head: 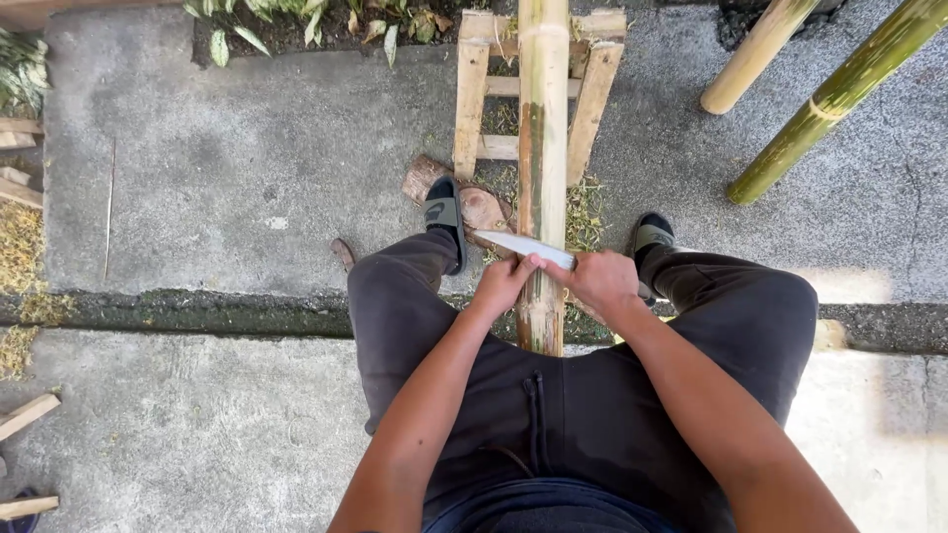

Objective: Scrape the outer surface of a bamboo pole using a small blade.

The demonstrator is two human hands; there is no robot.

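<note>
A thick yellow-green bamboo pole (542, 148) runs from a wooden frame (472, 89) toward me and ends between my legs. A knife with a pale blade (523, 245) lies crosswise on the pole. My right hand (604, 280) grips the knife's handle end on the right of the pole. My left hand (502, 284) sits on the left side, its fingertips pressing the blade's back near the pole. Both feet in dark slides (444, 212) stand either side of the pole.
Two more bamboo poles (825, 104) lean at the upper right. A short log (464, 197) lies under my left foot beside the frame. Wood scraps (25, 415) lie at the left edge; shavings (588, 212) litter the concrete; plants (296, 20) grow at the top.
</note>
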